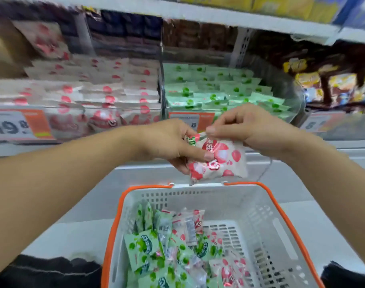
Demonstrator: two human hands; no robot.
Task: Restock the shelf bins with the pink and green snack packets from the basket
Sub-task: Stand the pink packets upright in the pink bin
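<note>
Dozens of packets (177,246), green and pink mixed, lie in the basket (281,215) nearest the person. Above its far rim both hands share one pink packet (219,161): the left hand (169,142) grips its left edge, the right hand (246,129) pinches its top. Its long axis runs roughly up-down. Beyond, up and left, sits the pink bin (84,96); the green bin (219,88) lies straight ahead. Nothing blocks the way.

The left price tag (17,125), on the front of the pink bin, read "19.8" in large dark digits. The middle tag (191,121) showed only an "8" beside the hands. The right tag (320,123) showed a blurred "8". Lettering on the packets was too blurred to read.
</note>
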